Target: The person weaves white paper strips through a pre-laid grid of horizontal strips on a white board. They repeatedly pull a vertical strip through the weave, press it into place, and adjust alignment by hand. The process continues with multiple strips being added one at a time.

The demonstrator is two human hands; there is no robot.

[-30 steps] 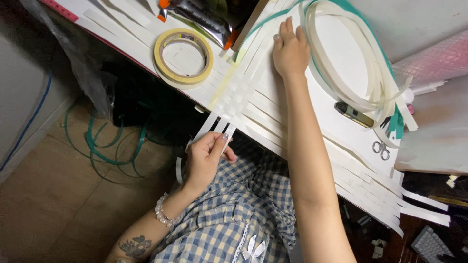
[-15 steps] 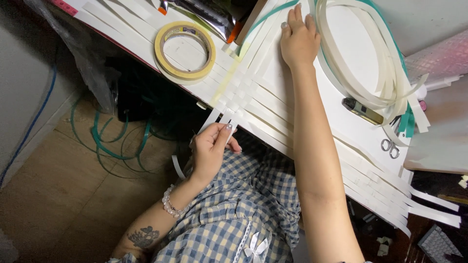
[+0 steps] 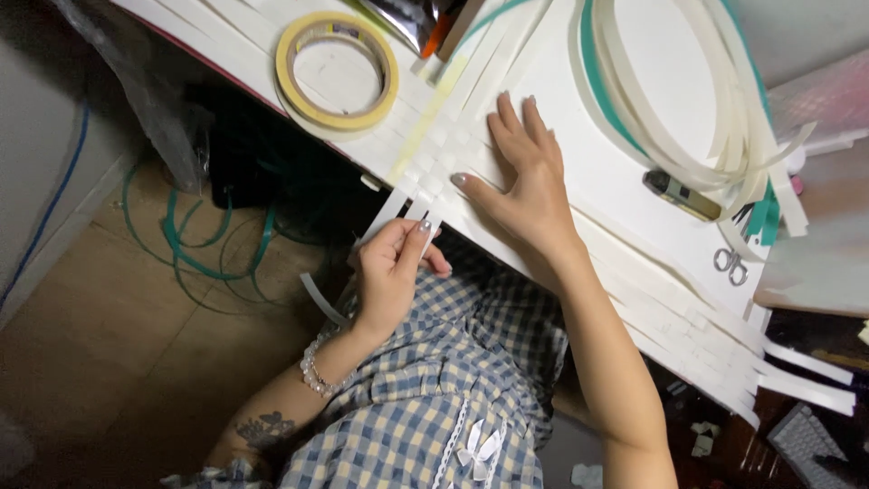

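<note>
White woven strips (image 3: 453, 158) lie interlaced on the white table (image 3: 588, 181), their loose ends overhanging its near edge; the left hand (image 3: 391, 272) pinches one hanging strip end between thumb and fingertips; the right hand (image 3: 529, 186) presses flat on the weave, fingers spread; a tape roll (image 3: 337, 68) lies near; scissors (image 3: 731, 263) lie well apart.

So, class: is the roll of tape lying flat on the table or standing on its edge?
Lying flat. The roll of tape shows its full ring and open centre from above, resting on white strips near the table edge.
</note>
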